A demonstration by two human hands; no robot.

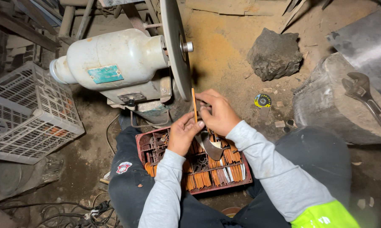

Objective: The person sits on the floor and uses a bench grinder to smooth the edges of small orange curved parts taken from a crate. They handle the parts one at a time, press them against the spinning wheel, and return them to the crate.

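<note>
Both hands met just beside the thin grey grinding disc [176, 46], whose flat metal face stood edge-on to the camera on the shaft of a rounded, cream-painted motor [114, 59] with chipped, dusty paint. The left hand [183, 134] had its grip closed on a narrow orange strip [194, 105], held upright and close to the disc's rim; whether it touched the rim could not be told. The right hand [218, 113] had its fingers curled shut around the same strip from the other side, and a curved, dull steel blade [210, 147] showed beneath the two hands.

Below them, across the person's dark-trousered lap, lay a red plastic crate [144, 139] with a gridded bottom, packed with bundles of similar orange strips and a few pale ones. A white latticed plastic basket [28, 109] stood on the dirt floor to the left. To the right sat a rough, dark lump of rock [275, 52], a small yellow-labelled disc [262, 100], and a worn wooden block [325, 101] carrying a steel adjustable wrench [361, 90].
</note>
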